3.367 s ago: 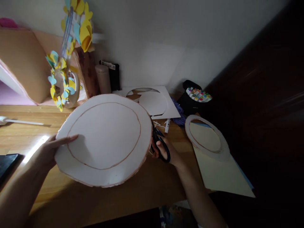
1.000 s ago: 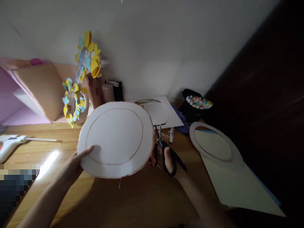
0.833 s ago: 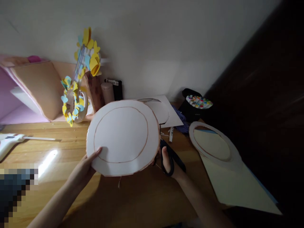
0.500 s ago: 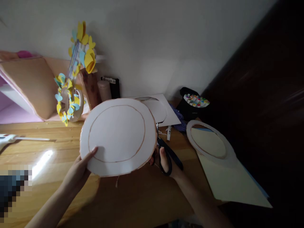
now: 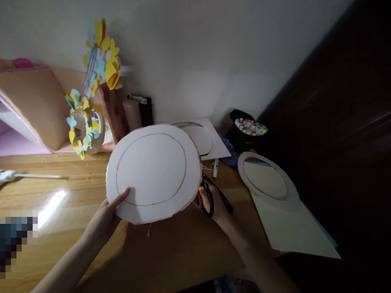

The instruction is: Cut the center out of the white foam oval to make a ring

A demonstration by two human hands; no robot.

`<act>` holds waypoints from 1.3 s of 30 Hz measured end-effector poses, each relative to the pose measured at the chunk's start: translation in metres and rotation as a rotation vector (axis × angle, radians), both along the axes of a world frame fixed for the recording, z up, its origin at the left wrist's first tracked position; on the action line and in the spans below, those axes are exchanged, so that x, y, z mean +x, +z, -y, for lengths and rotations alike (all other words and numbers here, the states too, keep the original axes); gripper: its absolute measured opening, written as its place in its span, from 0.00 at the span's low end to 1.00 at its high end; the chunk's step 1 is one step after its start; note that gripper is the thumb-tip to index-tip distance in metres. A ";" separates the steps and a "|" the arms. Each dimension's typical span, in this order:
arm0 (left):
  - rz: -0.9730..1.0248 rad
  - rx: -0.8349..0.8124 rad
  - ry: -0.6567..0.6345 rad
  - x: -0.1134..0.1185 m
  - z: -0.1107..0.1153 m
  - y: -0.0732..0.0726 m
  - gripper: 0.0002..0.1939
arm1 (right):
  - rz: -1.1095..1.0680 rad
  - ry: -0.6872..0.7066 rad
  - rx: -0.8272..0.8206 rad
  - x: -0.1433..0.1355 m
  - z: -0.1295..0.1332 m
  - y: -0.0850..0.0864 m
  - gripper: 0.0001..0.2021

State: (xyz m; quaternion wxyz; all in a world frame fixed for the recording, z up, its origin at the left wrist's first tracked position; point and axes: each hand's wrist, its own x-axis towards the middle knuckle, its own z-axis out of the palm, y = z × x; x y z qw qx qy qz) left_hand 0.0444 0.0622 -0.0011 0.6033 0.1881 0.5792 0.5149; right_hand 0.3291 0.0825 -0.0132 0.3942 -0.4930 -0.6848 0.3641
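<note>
A white cardboard disc [image 5: 152,167] with a brown inner circle drawn on it is held tilted above the wooden table. My left hand [image 5: 108,215] grips its lower left edge, thumb lying on top. My right hand [image 5: 214,205] is closed round the black handles of a pair of scissors [image 5: 209,203] at the disc's right edge. Most of the scissors' blades and some right-hand fingers are hidden behind the disc, so I cannot tell whether the blades are cutting.
A white ring [image 5: 241,167] lies on pale yellow paper [image 5: 296,228] at right. Behind are a cut-out white sheet [image 5: 218,148], a black case of markers [image 5: 244,140] and a yellow-and-blue paper flower decoration [image 5: 105,69]. A glue gun [image 5: 9,176] lies at left.
The disc has shifted slightly and the scissors have moved a little closer to it, their handles nearer together. Both hands keep their holds. The whole view has shifted slightly.
</note>
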 end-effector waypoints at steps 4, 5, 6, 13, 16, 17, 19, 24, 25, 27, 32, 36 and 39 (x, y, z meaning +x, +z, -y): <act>0.004 0.045 0.002 0.000 -0.001 -0.001 0.18 | -0.005 0.074 0.024 -0.001 0.001 0.009 0.31; 0.012 0.049 0.003 -0.001 -0.002 -0.001 0.18 | 0.003 0.103 0.038 0.000 0.001 0.012 0.31; 0.014 0.047 0.005 -0.002 -0.002 -0.001 0.18 | 0.016 0.131 0.052 0.001 0.001 0.014 0.31; -0.083 0.051 0.034 -0.012 -0.004 -0.002 0.17 | 0.064 0.131 0.048 0.008 0.000 0.011 0.30; -0.101 0.055 0.029 -0.013 -0.004 -0.002 0.17 | 0.059 0.112 -0.001 0.007 -0.001 0.007 0.31; -0.107 0.058 0.026 -0.013 -0.004 -0.002 0.17 | 0.050 0.101 -0.014 0.007 0.000 0.007 0.31; -0.107 0.062 0.017 -0.011 -0.003 -0.002 0.16 | 0.026 0.073 -0.024 0.005 0.000 0.007 0.31; -0.084 0.048 0.030 -0.007 -0.001 0.000 0.17 | -0.054 0.008 -0.024 -0.001 0.002 0.005 0.30; -0.078 0.047 0.026 -0.006 -0.001 0.001 0.17 | -0.077 -0.004 -0.023 -0.002 0.002 0.004 0.29; -0.062 0.053 0.014 -0.003 0.000 0.002 0.17 | -0.115 -0.022 -0.018 -0.005 0.002 -0.001 0.29; 0.004 0.055 -0.020 0.003 0.003 0.003 0.15 | -0.124 -0.019 -0.017 -0.011 0.002 -0.005 0.32; 0.017 0.059 -0.029 0.000 0.002 0.002 0.16 | -0.112 0.038 0.006 -0.011 0.004 0.007 0.34; -0.023 0.076 -0.014 -0.005 0.000 0.002 0.17 | -0.090 0.100 0.020 -0.008 0.004 0.013 0.34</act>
